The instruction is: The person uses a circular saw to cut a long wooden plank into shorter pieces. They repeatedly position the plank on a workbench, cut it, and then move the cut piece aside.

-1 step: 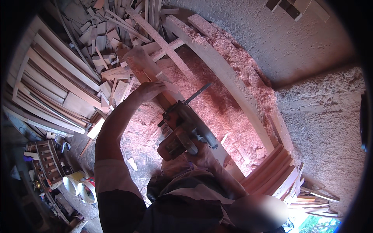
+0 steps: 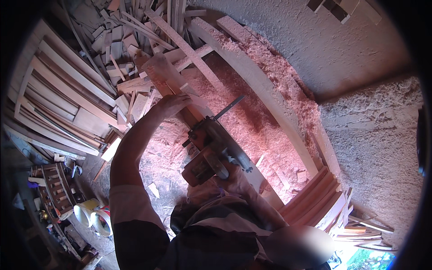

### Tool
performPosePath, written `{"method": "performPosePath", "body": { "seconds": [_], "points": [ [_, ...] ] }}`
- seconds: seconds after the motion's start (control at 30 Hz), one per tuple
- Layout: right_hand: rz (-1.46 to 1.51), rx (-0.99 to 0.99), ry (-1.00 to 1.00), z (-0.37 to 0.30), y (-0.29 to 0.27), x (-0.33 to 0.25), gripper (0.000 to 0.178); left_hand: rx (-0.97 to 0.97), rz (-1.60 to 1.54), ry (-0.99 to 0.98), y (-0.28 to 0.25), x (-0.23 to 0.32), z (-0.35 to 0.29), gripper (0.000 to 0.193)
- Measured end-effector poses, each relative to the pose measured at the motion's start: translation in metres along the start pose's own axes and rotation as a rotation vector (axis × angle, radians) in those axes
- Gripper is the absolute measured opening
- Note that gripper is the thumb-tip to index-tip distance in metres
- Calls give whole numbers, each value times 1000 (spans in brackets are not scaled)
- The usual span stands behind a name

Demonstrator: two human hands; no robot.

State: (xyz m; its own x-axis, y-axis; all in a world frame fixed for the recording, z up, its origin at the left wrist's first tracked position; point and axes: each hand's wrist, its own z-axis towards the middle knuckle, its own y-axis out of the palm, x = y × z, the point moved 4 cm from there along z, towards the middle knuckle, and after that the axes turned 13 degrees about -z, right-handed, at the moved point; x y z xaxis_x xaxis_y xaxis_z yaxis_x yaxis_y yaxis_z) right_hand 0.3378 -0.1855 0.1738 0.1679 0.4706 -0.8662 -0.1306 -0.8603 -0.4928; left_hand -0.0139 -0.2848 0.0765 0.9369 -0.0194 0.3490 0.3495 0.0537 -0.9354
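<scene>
A handheld circular saw (image 2: 208, 155) with a metal base plate and a flat guide bar sticking out to its right rests on a long wooden plank (image 2: 164, 67). My right hand (image 2: 234, 178) is closed round the saw's rear handle; its fingers are partly hidden by the tool. Farther ahead, my left hand (image 2: 174, 105) lies across the plank and grips it, fingers curled over toward the right edge. A dark slit runs along the plank just beyond that hand. The saw's blade is hidden under its body.
Pink shavings (image 2: 283, 148) cover the floor around the plank. A wide curved board (image 2: 265, 85) stands to the right. Stacked planks (image 2: 67, 94) lean at left, with offcuts (image 2: 117, 47) piled behind. Reddish boards (image 2: 310, 195) lie at lower right; buckets (image 2: 101, 221) stand lower left.
</scene>
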Motion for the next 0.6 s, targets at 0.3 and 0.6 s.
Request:
{"method": "performPosePath", "body": {
  "seconds": [0.3,0.6],
  "points": [
    [-87,-26,-33,29,7,3,40,-41,-6,4,-10,-34,2,79],
    [9,56,-137,51,8,-7,32,-137,-97,-86,-36,-35,5,82]
  ]
}}
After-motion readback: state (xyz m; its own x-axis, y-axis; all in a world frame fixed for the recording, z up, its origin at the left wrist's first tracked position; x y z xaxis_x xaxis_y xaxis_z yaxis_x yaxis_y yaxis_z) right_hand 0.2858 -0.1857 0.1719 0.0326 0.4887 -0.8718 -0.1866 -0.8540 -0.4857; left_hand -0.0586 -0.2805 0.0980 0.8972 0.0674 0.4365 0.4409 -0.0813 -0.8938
